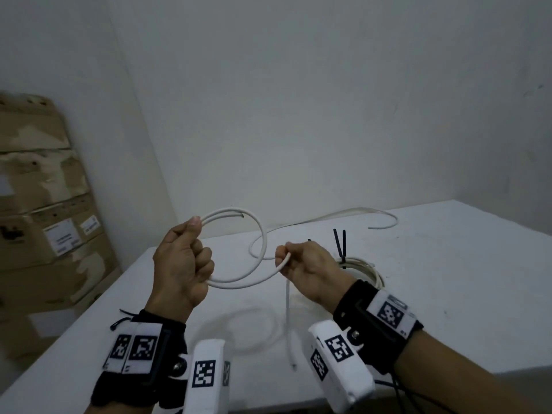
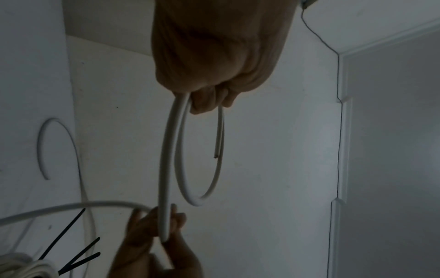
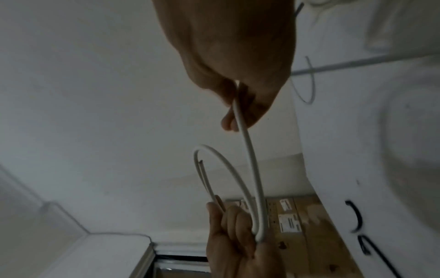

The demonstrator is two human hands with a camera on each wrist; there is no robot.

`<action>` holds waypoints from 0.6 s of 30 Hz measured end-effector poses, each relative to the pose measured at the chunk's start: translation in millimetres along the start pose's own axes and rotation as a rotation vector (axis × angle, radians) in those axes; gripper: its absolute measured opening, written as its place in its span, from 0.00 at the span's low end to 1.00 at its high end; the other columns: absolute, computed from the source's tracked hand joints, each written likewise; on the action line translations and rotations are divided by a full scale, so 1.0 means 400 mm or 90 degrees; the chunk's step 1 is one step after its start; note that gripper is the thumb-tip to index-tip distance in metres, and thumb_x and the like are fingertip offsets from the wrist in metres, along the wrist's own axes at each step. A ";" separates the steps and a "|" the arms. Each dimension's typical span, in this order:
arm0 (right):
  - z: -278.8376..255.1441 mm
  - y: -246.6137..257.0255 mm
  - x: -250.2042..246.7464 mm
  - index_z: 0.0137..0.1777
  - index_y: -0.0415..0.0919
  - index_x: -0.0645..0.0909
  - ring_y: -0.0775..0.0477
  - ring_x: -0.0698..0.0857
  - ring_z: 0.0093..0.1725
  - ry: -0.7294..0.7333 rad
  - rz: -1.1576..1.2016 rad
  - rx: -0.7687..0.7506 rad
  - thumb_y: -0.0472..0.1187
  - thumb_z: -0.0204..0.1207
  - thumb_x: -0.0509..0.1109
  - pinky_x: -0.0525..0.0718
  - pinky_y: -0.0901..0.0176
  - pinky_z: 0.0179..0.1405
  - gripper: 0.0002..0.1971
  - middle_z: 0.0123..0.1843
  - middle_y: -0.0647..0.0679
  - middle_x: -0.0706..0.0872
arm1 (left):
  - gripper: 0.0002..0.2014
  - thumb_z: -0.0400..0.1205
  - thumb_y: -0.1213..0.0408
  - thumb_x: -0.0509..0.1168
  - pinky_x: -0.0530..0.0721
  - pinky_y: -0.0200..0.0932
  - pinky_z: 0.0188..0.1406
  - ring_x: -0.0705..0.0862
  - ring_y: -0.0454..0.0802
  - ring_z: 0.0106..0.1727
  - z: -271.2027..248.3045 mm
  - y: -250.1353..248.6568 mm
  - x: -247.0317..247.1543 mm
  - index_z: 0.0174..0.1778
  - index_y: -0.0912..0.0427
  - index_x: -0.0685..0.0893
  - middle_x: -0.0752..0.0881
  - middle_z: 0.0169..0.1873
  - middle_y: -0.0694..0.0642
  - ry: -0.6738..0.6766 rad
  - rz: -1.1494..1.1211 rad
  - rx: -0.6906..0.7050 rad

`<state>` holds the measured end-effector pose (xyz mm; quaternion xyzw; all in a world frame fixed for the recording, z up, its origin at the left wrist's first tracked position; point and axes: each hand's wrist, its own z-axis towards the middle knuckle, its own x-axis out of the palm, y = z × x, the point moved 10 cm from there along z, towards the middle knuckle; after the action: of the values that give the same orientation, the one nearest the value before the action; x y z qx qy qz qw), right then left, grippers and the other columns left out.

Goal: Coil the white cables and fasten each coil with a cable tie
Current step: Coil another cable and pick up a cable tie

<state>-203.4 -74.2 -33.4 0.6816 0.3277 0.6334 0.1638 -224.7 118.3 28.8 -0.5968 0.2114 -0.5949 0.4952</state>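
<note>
My left hand (image 1: pixel 191 258) is held above the white table (image 1: pixel 448 279) and grips a white cable (image 1: pixel 264 234) bent into one loop; the cut end (image 1: pixel 241 215) sticks out at the loop's top. My right hand (image 1: pixel 298 259) pinches the same cable where it leaves the loop. In the left wrist view the loop (image 2: pixel 209 188) hangs from my left hand's fingers (image 2: pixel 209 99). In the right wrist view the cable (image 3: pixel 250 159) runs from my right fingers (image 3: pixel 240 111) down to my left hand (image 3: pixel 235 235). The rest of the cable trails back across the table.
A finished white coil (image 1: pixel 363 268) with black cable ties (image 1: pixel 340 243) lies on the table behind my right hand. Another cable piece (image 1: pixel 288 321) hangs below my right hand. Stacked cardboard boxes (image 1: pixel 44 204) stand at the left against the wall.
</note>
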 end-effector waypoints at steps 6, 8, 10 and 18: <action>-0.049 0.060 0.116 0.59 0.39 0.80 0.49 0.80 0.35 0.171 -0.293 -0.069 0.25 0.81 0.55 0.82 0.58 0.31 0.16 0.38 0.46 0.81 | 0.09 0.84 0.64 0.63 0.51 0.26 0.12 0.55 0.39 0.12 -0.016 0.014 -0.018 0.37 0.53 0.77 0.59 0.14 0.44 0.054 0.016 -0.047; -0.064 0.071 0.135 0.55 0.43 0.83 0.50 0.81 0.37 0.181 -0.388 -0.104 0.24 0.79 0.56 0.81 0.59 0.32 0.18 0.40 0.49 0.82 | 0.08 0.84 0.64 0.64 0.50 0.27 0.14 0.54 0.39 0.12 -0.026 0.022 -0.006 0.38 0.54 0.78 0.59 0.15 0.45 0.067 0.033 -0.043; -0.077 0.084 0.149 0.52 0.45 0.85 0.51 0.81 0.38 0.173 -0.480 -0.154 0.23 0.76 0.57 0.81 0.62 0.31 0.20 0.40 0.51 0.84 | 0.07 0.83 0.64 0.64 0.51 0.27 0.15 0.54 0.39 0.13 -0.031 0.026 0.008 0.39 0.54 0.79 0.59 0.16 0.45 0.077 0.042 -0.036; -0.102 0.130 0.163 0.47 0.44 0.86 0.53 0.72 0.34 0.118 -0.507 -0.316 0.37 0.84 0.59 0.70 0.63 0.30 0.12 0.33 0.51 0.76 | 0.05 0.83 0.62 0.65 0.56 0.29 0.16 0.57 0.42 0.14 -0.045 0.028 0.060 0.44 0.59 0.79 0.61 0.17 0.49 0.091 0.122 0.032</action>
<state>-231.6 -77.4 55.0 0.3841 0.4155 0.6387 0.5214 -232.6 87.3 27.7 -0.5173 0.2871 -0.5909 0.5484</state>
